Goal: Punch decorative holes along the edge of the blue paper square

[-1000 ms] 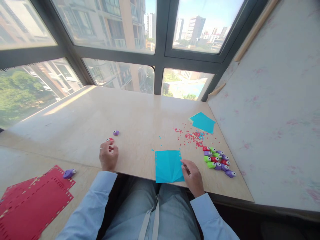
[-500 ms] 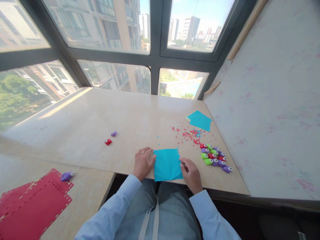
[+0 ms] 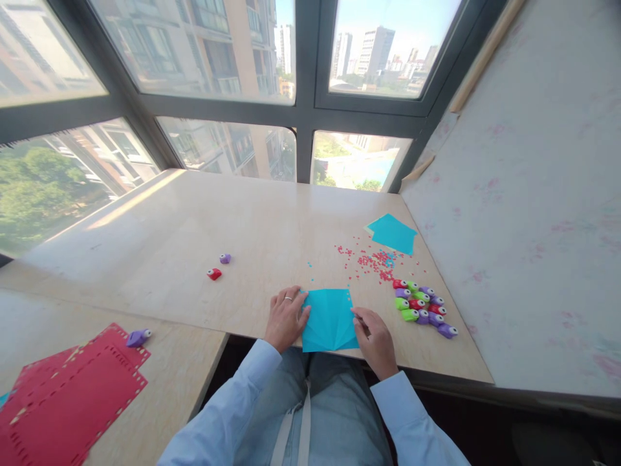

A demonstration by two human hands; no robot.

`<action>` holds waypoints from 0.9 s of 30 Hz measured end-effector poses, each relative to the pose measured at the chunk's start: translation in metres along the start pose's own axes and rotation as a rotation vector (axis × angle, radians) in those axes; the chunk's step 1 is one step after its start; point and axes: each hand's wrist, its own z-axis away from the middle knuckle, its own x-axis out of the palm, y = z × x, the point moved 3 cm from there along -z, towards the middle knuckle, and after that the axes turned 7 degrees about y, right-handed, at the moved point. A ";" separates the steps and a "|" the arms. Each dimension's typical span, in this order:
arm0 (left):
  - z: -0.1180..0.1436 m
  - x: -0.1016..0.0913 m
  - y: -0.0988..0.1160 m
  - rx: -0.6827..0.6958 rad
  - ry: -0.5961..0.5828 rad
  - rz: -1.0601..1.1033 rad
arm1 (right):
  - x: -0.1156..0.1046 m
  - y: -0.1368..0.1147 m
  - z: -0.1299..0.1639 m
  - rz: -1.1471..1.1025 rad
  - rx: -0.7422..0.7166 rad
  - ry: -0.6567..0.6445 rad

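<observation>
A creased blue sheet of paper (image 3: 327, 320) lies at the table's front edge, with small holes punched along its upper right edge. My left hand (image 3: 287, 318) rests flat on the paper's left edge, fingers slightly apart, a ring on one of them. At the right edge, my right hand (image 3: 374, 340) is closed in a pinch. A small dark thing shows between its fingers, too hidden to name. Nearest to that hand on the right is a cluster of red, green and purple craft punches (image 3: 420, 303).
Red and blue paper bits (image 3: 376, 262) are scattered behind the sheet. Further back lie blue and pale papers (image 3: 394, 233). On the left are a red punch (image 3: 214, 274), a small purple punch (image 3: 225, 258), and punched red sheets (image 3: 82, 395) with another purple punch (image 3: 138, 337).
The whole view has shifted slightly, so everything sits a little further right. Both hands keep their places at the blue paper's edges.
</observation>
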 end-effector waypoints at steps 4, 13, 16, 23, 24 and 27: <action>0.001 0.000 0.000 -0.002 0.006 -0.001 | 0.000 0.001 0.000 -0.004 -0.002 0.012; 0.000 0.001 0.000 -0.017 0.006 -0.013 | 0.001 0.000 -0.002 -0.017 0.003 0.026; 0.000 0.002 -0.002 -0.026 0.000 -0.022 | 0.001 -0.002 -0.002 -0.027 0.014 0.023; -0.002 0.001 -0.005 -0.070 0.009 0.015 | 0.001 -0.003 -0.003 -0.029 0.045 0.013; -0.002 0.001 -0.005 -0.081 0.012 0.026 | 0.001 -0.003 -0.003 -0.028 0.045 0.012; -0.002 0.001 -0.006 -0.102 0.021 0.058 | 0.001 -0.003 -0.004 -0.024 0.044 0.012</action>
